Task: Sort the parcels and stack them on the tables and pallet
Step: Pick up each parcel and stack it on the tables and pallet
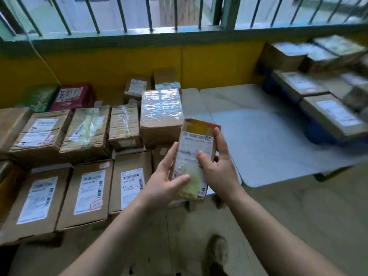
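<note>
I hold a small flat cardboard parcel (196, 148) with a white shipping label in front of me, above the floor. My left hand (167, 182) grips its lower left edge, thumb across the label. My right hand (217, 166) holds the right edge, thumb on the barcode. To the left, many brown labelled parcels (89, 194) lie packed side by side. A tape-wrapped box (161, 114) stands just behind the held parcel. At the right, more parcels (334, 114) are stacked on a blue base.
A white table top (268, 136) spreads to the right of my hands. A yellow wall (119, 66) and barred window (127, 14) close the back. Red (73, 96) and green (41, 96) packets lie far left. Bare concrete floor (199, 236) lies below me.
</note>
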